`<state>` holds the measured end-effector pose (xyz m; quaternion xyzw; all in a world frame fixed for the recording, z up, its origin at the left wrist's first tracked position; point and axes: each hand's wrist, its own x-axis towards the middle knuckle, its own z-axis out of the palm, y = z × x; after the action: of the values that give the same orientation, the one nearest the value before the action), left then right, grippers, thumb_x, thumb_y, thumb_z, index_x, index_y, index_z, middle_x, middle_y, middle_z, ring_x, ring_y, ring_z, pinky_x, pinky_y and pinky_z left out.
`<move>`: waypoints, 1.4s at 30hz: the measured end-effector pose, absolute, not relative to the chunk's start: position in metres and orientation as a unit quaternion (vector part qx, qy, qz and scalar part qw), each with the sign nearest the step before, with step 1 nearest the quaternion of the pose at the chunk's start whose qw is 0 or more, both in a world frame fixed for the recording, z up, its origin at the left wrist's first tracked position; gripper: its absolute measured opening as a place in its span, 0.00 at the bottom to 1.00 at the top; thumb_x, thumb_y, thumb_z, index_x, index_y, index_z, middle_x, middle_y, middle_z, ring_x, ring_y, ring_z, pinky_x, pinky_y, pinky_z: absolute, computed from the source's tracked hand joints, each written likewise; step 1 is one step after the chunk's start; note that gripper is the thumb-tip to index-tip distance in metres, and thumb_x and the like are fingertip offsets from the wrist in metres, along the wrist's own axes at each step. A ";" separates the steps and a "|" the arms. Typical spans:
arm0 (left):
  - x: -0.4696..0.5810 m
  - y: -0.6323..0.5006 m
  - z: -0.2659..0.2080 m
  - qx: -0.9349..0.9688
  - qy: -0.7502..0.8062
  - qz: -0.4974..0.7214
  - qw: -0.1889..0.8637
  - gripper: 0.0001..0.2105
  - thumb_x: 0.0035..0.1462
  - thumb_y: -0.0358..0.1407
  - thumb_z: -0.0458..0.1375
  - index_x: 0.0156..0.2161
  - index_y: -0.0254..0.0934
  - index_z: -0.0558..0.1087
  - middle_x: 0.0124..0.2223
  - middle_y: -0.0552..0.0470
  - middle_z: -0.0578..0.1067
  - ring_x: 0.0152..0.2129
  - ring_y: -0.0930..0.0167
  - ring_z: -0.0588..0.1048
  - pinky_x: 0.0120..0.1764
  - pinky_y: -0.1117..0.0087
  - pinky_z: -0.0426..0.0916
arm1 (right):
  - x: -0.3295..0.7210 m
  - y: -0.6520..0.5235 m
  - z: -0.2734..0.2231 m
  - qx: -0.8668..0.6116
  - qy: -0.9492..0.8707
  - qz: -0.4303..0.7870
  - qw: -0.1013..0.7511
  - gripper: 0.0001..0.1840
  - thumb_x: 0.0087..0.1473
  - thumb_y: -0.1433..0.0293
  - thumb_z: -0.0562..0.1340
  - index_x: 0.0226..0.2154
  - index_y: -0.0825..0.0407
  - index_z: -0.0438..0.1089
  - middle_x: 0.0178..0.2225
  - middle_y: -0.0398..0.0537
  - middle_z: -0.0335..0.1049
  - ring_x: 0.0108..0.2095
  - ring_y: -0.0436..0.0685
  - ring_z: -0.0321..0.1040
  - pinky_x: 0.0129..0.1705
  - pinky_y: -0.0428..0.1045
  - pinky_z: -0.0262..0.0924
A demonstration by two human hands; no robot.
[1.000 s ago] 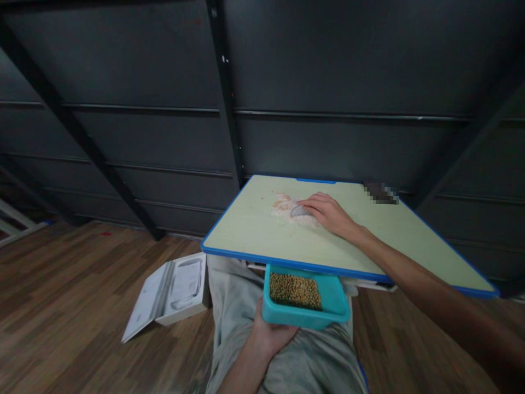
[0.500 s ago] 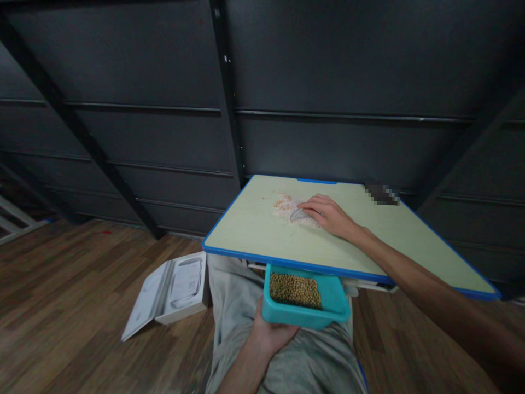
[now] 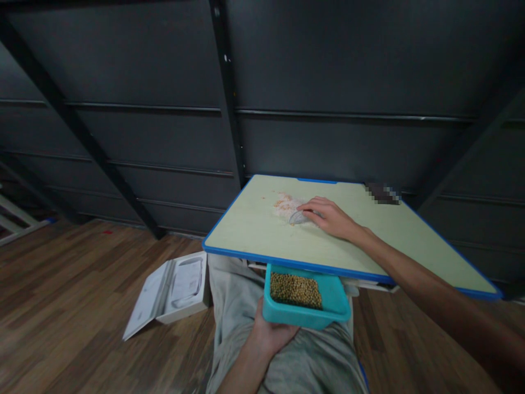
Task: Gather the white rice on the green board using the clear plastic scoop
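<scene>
My right hand (image 3: 326, 214) reaches over the tabletop, its fingers closed on a clear, curved plastic piece (image 3: 296, 217) whose full shape I cannot make out. This piece touches a loose pile of small white grains with orange bits (image 3: 285, 207), spread on the pale green table (image 3: 246, 230). Down at my lap, my left hand (image 3: 270, 334) grips a teal plastic tub (image 3: 305, 317) from below and its left side. Inside the tub lie greenish-brown beans (image 3: 295, 290), mostly toward the left, with the tub's floor bare at the right.
Blue edging (image 3: 279, 261) runs around the table, and the tub sits just below its front edge. A dark pixelated object (image 3: 383, 193) lies at the back right corner. An open white box (image 3: 184, 290) rests on the wooden floor at left. Dark panels (image 3: 328, 142) rise behind the table.
My right hand and the clear piece have shifted very slightly at the pile's near edge. The left hand and the tub stay nearly still.
</scene>
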<state>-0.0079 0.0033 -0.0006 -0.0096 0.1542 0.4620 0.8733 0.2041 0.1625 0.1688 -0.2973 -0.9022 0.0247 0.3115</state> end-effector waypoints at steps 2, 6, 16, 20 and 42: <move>-0.008 0.003 0.001 -0.013 0.165 0.462 0.871 0.21 0.63 0.33 0.53 0.59 0.42 0.75 0.48 0.46 0.85 0.54 0.58 0.78 0.62 0.49 0.66 | 0.203 0.161 0.170 -0.304 -0.899 0.033 0.314 0.14 0.69 0.68 0.58 0.51 0.46 0.77 0.48 0.51 0.79 0.49 0.60 0.73 0.53 0.59 0.65; -0.008 0.003 0.002 -0.022 0.182 0.462 0.868 0.21 0.62 0.35 0.54 0.60 0.42 0.74 0.50 0.46 0.84 0.53 0.57 0.78 0.61 0.50 0.67 | 0.203 0.159 0.172 -0.317 -0.893 0.047 0.315 0.14 0.68 0.68 0.59 0.51 0.45 0.77 0.48 0.51 0.79 0.48 0.60 0.74 0.52 0.58 0.65; -0.008 0.005 -0.005 -0.012 0.166 0.461 0.871 0.21 0.65 0.36 0.50 0.59 0.44 0.74 0.50 0.47 0.84 0.55 0.57 0.77 0.63 0.48 0.63 | 0.205 0.161 0.169 -0.331 -0.881 0.073 0.332 0.12 0.66 0.68 0.61 0.48 0.46 0.78 0.47 0.50 0.80 0.47 0.59 0.76 0.53 0.57 0.67; -0.009 0.004 -0.004 -0.015 0.166 0.461 0.872 0.21 0.65 0.35 0.50 0.60 0.44 0.74 0.49 0.47 0.85 0.54 0.58 0.77 0.63 0.49 0.64 | 0.207 0.163 0.169 -0.344 -0.871 0.101 0.335 0.11 0.65 0.68 0.61 0.47 0.46 0.79 0.47 0.49 0.81 0.47 0.60 0.77 0.53 0.58 0.69; -0.011 0.007 -0.021 0.085 0.059 0.451 0.887 0.22 0.62 0.35 0.51 0.59 0.44 0.75 0.51 0.51 0.84 0.54 0.63 0.77 0.65 0.57 0.60 | 0.208 0.160 0.172 -0.361 -0.861 0.173 0.315 0.11 0.63 0.67 0.62 0.44 0.50 0.78 0.45 0.50 0.81 0.44 0.59 0.76 0.51 0.55 0.67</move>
<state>-0.0114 0.0072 -0.0210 0.0846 0.0588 0.4508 0.8867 0.2080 0.1597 0.1721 -0.3607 -0.8606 0.1733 0.3150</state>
